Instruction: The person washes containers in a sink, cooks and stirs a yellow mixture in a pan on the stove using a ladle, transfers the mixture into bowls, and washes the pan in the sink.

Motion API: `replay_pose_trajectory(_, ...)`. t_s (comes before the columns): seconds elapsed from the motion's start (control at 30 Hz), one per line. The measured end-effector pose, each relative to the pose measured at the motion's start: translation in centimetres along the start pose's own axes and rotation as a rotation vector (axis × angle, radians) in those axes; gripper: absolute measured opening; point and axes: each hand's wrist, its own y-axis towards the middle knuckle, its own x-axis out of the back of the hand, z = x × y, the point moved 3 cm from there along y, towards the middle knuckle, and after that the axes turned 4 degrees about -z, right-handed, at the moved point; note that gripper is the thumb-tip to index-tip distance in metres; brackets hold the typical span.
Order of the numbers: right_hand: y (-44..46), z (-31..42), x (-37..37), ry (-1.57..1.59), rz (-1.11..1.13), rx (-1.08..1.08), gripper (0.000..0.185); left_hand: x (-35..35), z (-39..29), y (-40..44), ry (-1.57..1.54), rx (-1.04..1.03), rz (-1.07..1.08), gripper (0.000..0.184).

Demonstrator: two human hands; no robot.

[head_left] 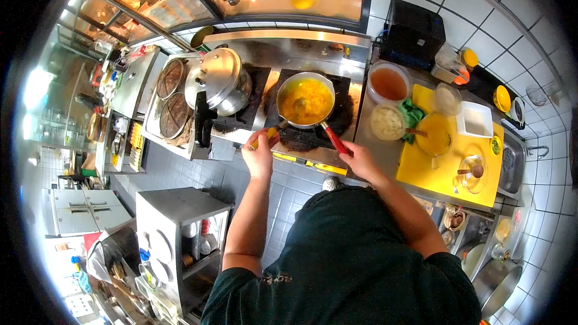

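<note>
On the stove [265,105] sits a small metal pan [306,125] with a yellow-orange, lumpy mixture [314,97] in it, which looks like egg. My right hand [359,160] is closed round the pan's red handle [333,138]. In my left hand [259,153] is a spoon with a yellowish handle [282,125]; its head dips into the mixture and is partly hidden. To the left of the pan stands a large lidded metal pot, a pressure cooker [220,81], with a black handle [205,117] sticking out towards me.
Right of the stove are a tub of reddish-brown liquid [388,81], a tub of pale pieces [387,121], and a jug of yellow liquid [435,135] on a yellow board [415,171]. Wire strainers [174,114] lie far left. A metal shelf unit [180,204] stands behind-left.
</note>
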Motion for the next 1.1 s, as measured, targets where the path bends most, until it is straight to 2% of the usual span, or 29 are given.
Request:
replay_pose_trajectory(0.1,-0.2,0.1,0.0,-0.096,-0.024,-0.001,0.041,-1.6,1.9,1.3,-0.061,0.009,-0.078,0.024)
replay_pose_trajectory(0.2,-0.3,-0.3,-0.1,-0.083,-0.036,0.030,0.041,-3.3,3.6,1.4,-0.190,0.058,-0.039,0.024)
replay_pose_trajectory(0.27,-0.3,-0.5,-0.3,-0.093,-0.036,0.027,0.040,-2.3,2.8,1.0,-0.175,0.131,-0.015,0.024)
replay_pose_trajectory(0.4,-0.2,-0.4,0.0,-0.080,-0.015,0.009,0.042,0.5,0.4,1.7,-0.077,0.092,-0.081,0.024)
replay_pose_trajectory(0.47,0.0,-1.4,-0.6,-0.047,-0.063,0.062,0.042,-1.6,1.3,2.4,-0.156,0.076,-0.091,0.024)
replay_pose_trajectory(0.53,-0.4,-1.3,-1.2,-0.050,-0.069,0.076,0.042,-3.6,2.2,2.0,-0.146,0.104,-0.001,0.024)
replay_pose_trajectory(0.6,-0.1,-0.7,-0.5,-0.103,-0.053,0.071,0.042,-3.4,1.2,0.6,0.035,0.065,0.072,0.021)
replay_pose_trajectory(0.67,-0.2,0.5,0.4,-0.115,-0.013,0.022,0.041,-2.2,-2.7,-2.1,0.637,-0.463,0.378,0.015)
replay_pose_trajectory(0.7,-0.2,0.4,0.3,-0.095,-0.022,0.022,0.040,-2.7,-5.9,-4.1,0.753,-0.757,0.514,0.014)
replay_pose_trajectory(0.73,-0.2,0.2,0.2,-0.076,-0.033,0.022,0.040,-2.5,-6.5,-5.0,0.841,-0.826,0.628,0.016)
replay_pose_trajectory(0.9,0.7,-0.5,-1.1,-0.050,-0.067,0.024,0.033,-4.5,-3.6,-4.7,0.983,-0.992,0.925,0.014)
replay_pose_trajectory(1.0,0.7,-0.7,-1.2,-0.054,-0.085,0.038,0.032,-4.8,-2.5,-4.3,1.200,-0.992,0.908,0.011)
replay_pose_trajectory(1.03,0.7,-0.6,-1.0,-0.065,-0.083,0.039,0.032,-4.7,-2.6,-5.2,1.231,-0.944,0.963,0.008)
replay_pose_trajectory(1.1,0.7,-1.3,-0.9,-0.009,-0.042,0.007,0.033,-5.7,-4.1,-6.9,1.106,-0.957,1.018,0.008)
